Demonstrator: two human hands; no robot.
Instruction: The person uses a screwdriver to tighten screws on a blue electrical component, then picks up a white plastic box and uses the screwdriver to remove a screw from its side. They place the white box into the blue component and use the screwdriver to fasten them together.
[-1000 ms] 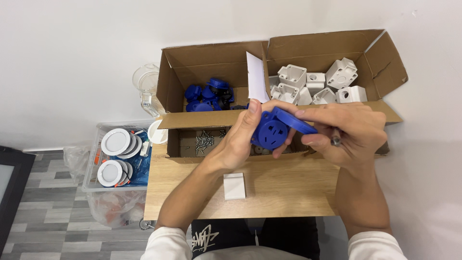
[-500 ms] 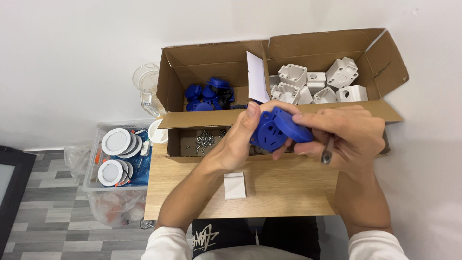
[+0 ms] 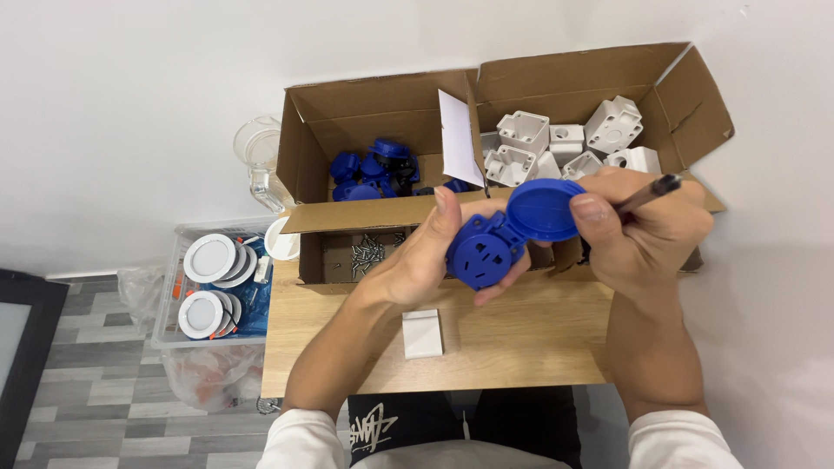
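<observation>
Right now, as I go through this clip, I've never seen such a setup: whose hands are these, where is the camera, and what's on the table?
There is no machine here: a person wears a camera on the head, so the one view looks down at their own two hands. The left hand holds a blue socket whose round blue lid is flipped open. The right hand presses its thumb on that lid and keeps a dark slim tool in its grip. Behind them, on the wooden table, stands an open cardboard box with blue parts, white housings and loose screws. A small white block lies on the table.
</observation>
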